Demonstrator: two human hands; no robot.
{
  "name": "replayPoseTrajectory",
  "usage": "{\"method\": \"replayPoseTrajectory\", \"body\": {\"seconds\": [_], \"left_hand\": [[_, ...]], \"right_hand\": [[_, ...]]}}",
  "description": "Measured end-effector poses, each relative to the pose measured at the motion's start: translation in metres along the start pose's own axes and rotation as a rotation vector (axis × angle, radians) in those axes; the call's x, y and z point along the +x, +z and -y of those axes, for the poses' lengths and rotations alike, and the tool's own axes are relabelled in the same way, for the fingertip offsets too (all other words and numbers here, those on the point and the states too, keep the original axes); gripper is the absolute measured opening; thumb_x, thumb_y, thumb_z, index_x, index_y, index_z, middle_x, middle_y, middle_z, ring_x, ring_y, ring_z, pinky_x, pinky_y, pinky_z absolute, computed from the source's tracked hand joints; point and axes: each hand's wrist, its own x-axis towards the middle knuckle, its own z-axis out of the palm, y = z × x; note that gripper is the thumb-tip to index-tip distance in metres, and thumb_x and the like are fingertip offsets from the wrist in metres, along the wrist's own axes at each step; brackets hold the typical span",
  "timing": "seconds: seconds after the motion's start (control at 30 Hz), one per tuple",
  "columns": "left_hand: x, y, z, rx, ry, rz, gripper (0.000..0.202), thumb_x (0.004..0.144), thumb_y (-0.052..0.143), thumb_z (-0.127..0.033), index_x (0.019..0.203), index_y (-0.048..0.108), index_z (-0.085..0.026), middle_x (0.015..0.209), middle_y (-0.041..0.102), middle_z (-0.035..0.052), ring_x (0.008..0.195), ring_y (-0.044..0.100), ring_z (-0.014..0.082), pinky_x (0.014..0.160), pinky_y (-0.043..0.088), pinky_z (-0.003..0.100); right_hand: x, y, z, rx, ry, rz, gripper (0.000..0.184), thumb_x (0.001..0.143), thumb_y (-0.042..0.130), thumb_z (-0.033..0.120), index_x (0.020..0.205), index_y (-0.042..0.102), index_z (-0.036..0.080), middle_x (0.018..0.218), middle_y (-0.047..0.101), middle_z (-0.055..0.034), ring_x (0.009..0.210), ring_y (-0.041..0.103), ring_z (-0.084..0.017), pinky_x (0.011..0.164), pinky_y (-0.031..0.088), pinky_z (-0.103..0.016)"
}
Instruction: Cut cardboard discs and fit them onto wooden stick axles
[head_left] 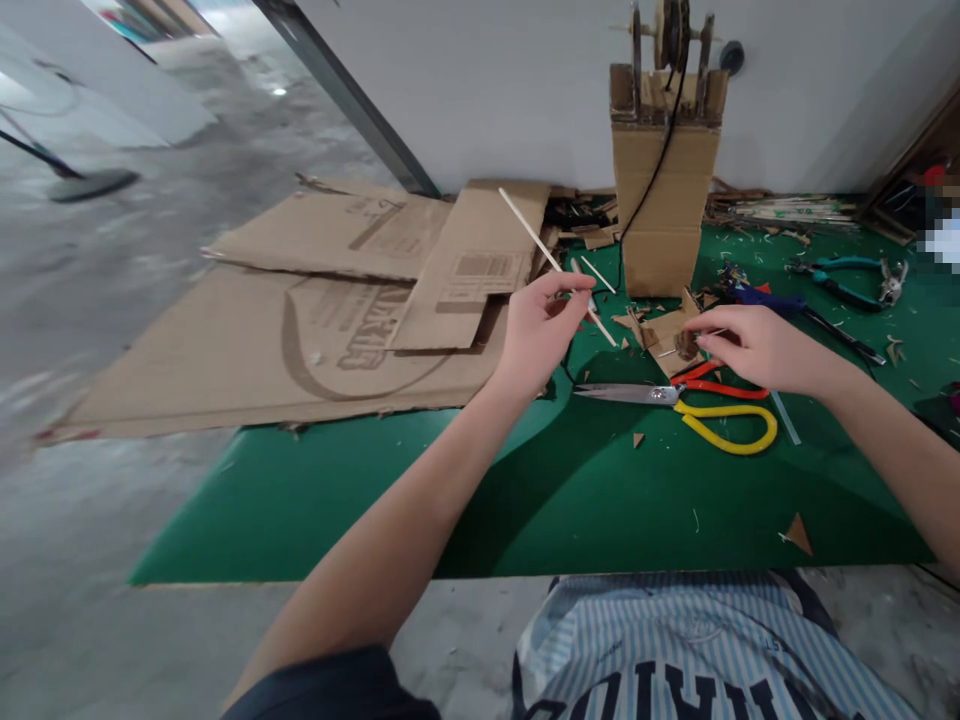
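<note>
My left hand (544,325) pinches a thin pale wooden stick (529,228) between thumb and fingers, its upper end slanting up to the left. Over the scraps, my right hand (750,340) is closed at the fingertips on a small brown piece (685,345), partly hidden by the fingers. Just below lie scissors (626,394) with one orange-red and one yellow handle, blades to the left. A shorter stick (598,274) rests near my left fingertips. Torn cardboard scraps (664,335) lie between the hands.
Behind the hands stands a cardboard tower (664,190) with a wheel (670,35) and black cord on top. Flat cardboard sheets (247,340) overhang the green table (315,500) at left. Pliers (847,280), a blue-handled tool (772,298) and a stick bundle (795,210) lie at right.
</note>
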Motion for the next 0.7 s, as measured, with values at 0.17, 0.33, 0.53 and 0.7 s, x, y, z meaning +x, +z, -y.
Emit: {"method": "replayPoseTrajectory", "body": {"seconds": [0.17, 0.33, 0.53, 0.7], "left_hand": [[0.002, -0.013, -0.005, 0.147, 0.069, 0.2, 0.015, 0.085, 0.065, -0.028, 0.091, 0.073, -0.016, 0.077, 0.066, 0.0009, 0.065, 0.058, 0.0096, 0.06, 0.045, 0.022], [-0.006, -0.027, -0.009, 0.308, 0.141, 0.681, 0.024, 0.083, 0.073, -0.038, 0.093, 0.07, -0.016, 0.081, 0.064, 0.0009, 0.067, 0.056, 0.0104, 0.058, 0.043, 0.022], [-0.022, -0.01, 0.002, 0.289, 0.183, 0.51, 0.022, 0.088, 0.073, -0.037, 0.094, 0.07, -0.016, 0.085, 0.062, 0.0016, 0.067, 0.052, 0.0094, 0.061, 0.042, 0.023], [-0.027, -0.001, 0.008, 0.309, 0.245, 0.443, 0.017, 0.086, 0.078, -0.026, 0.079, 0.068, -0.015, 0.081, 0.06, 0.0, 0.064, 0.05, 0.0078, 0.061, 0.041, 0.022]], "right_hand": [[0.027, 0.012, 0.045, -0.292, -0.171, 0.22, 0.029, 0.097, 0.043, 0.009, 0.105, 0.07, 0.013, 0.105, 0.075, -0.0149, 0.089, 0.067, -0.023, 0.074, 0.047, -0.036], [0.049, 0.023, 0.062, -0.376, -0.172, 0.269, 0.017, 0.096, 0.051, 0.013, 0.099, 0.067, 0.015, 0.097, 0.072, -0.0138, 0.075, 0.062, -0.021, 0.061, 0.036, -0.033], [0.052, 0.027, 0.046, -0.019, -0.083, 0.197, 0.007, 0.09, 0.063, 0.013, 0.091, 0.068, 0.018, 0.084, 0.072, -0.0041, 0.071, 0.06, -0.014, 0.065, 0.04, -0.03], [0.048, 0.036, 0.03, 0.012, -0.138, 0.092, 0.012, 0.09, 0.065, 0.016, 0.084, 0.075, 0.018, 0.084, 0.073, -0.0042, 0.071, 0.06, -0.014, 0.067, 0.041, -0.031]]}}
